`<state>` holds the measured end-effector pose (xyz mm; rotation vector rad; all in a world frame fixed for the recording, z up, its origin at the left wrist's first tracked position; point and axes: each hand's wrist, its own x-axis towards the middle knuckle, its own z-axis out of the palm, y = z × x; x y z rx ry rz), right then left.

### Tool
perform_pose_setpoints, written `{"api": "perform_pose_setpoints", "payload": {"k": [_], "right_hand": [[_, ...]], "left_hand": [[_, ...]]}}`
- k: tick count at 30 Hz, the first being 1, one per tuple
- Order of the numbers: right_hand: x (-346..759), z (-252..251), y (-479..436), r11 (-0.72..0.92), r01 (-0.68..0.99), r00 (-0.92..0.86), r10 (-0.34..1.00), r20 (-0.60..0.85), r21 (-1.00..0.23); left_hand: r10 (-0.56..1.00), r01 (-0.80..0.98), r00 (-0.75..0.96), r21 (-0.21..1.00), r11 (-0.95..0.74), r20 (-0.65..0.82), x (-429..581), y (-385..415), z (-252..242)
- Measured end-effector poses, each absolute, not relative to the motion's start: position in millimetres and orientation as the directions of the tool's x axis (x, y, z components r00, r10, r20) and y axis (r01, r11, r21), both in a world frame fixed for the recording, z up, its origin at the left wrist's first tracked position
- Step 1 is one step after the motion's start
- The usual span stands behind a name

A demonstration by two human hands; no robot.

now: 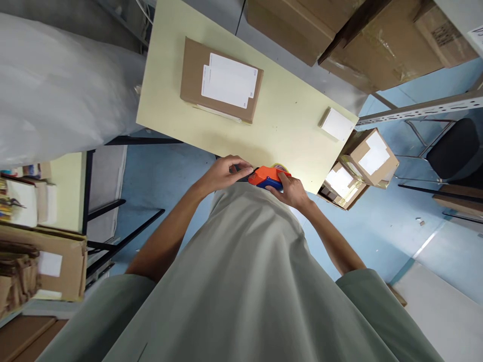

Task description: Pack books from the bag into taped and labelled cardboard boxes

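Tape dispenser (264,176), orange-blue — clasped in right hand (293,191); left hand (225,173) at its nine-o'clock end, pinch unclear — apparently readying it; next move likely calls for steady hold.

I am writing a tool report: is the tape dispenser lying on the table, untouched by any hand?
No, the right hand grips the orange-and-blue tape dispenser near the edge of the table.
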<state>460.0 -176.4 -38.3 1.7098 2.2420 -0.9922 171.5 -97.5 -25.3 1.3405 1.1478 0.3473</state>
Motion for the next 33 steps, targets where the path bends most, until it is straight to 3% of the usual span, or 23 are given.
{"api": "perform_pose_setpoints", "payload": {"k": [5,14,28,33], "right_hand": [[463,-30,-167,0.142,0.9,-0.372,0.744,-0.555,-0.413],[473,-15,-146,0.207,0.937,-0.345,0.679,-0.648,-0.282],[496,-5,-131,0.251,0.934,-0.357,0.671,-0.65,-0.253],[531,2,-127,0.197,0.969,-0.243,0.655,-0.716,-0.148]], "left_hand": [[0.77,0.388,0.407,0.857,0.341,-0.491,179,-101,-42],[0.814,0.366,0.331,0.86,0.356,-0.478,195,-115,-76],[0.802,0.307,0.363,0.874,0.377,-0.474,217,-103,-84],[0.846,0.328,0.193,0.845,0.422,-0.498,175,-92,-96]]}}
